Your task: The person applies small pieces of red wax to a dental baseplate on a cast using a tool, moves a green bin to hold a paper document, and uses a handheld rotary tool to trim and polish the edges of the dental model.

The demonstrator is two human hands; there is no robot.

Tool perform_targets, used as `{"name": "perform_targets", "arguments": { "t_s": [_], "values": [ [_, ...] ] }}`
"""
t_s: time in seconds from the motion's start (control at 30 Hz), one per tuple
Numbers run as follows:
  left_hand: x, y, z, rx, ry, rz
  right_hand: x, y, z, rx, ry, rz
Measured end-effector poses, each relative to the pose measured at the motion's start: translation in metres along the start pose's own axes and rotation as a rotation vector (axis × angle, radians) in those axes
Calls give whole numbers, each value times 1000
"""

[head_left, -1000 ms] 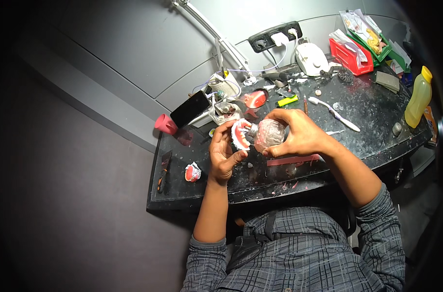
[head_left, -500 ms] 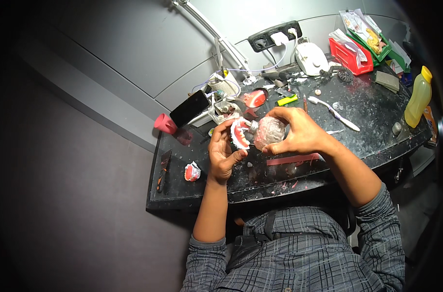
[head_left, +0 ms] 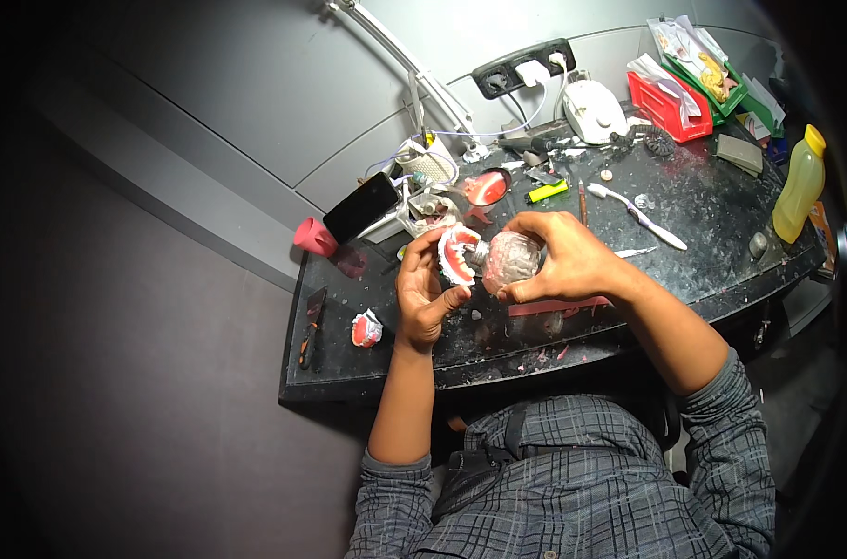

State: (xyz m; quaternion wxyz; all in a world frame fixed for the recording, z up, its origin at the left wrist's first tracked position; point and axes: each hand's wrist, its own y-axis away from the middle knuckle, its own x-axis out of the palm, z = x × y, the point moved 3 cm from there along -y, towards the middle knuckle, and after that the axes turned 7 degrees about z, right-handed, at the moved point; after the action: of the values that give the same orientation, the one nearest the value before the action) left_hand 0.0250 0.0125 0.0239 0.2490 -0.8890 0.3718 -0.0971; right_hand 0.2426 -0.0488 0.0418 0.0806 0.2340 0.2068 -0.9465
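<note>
My left hand (head_left: 421,296) grips a dental model (head_left: 455,257) between thumb and fingers, its red wax arch and white teeth tilted up toward the right. In my right hand (head_left: 572,256) is a round, faceted glass spirit lamp (head_left: 512,263), clouded and stained pink, tipped on its side. The lamp's metal neck points left at the inside of the wax arch, very close to it; no flame can be made out. Both things are held above the black bench. A second, smaller dental model (head_left: 366,329) with red wax lies left of my left wrist.
On the black bench (head_left: 405,364) lie a pink wax strip (head_left: 555,306), a spatula (head_left: 312,328), a toothbrush (head_left: 639,217) and a yellow-green lighter (head_left: 546,192). A phone (head_left: 362,207) leans beside a pink cup (head_left: 314,237). A yellow bottle (head_left: 800,186) stands at the right; a red bin (head_left: 667,107) is behind.
My right hand and the spirit lamp have shifted slightly left, toward the model. My left hand stays nearly in place, still holding the model.
</note>
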Motion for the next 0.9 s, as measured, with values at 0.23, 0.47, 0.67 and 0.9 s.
{"name": "perform_targets", "arguments": {
  "t_s": [0.23, 0.47, 0.67, 0.9],
  "values": [
    [0, 0, 1, 12, -5, -2, 0, 0, 0, 19, 8, 0],
    [-1, 1, 2, 12, -6, -7, 0, 0, 0, 13, -13, 4],
    [-1, -1, 2, 23, -15, -4, 0, 0, -1, 18, 3, -5],
    [-1, -1, 0, 26, -32, -19, -4, 1, -4, 48, 4, -6]
  ]
}}
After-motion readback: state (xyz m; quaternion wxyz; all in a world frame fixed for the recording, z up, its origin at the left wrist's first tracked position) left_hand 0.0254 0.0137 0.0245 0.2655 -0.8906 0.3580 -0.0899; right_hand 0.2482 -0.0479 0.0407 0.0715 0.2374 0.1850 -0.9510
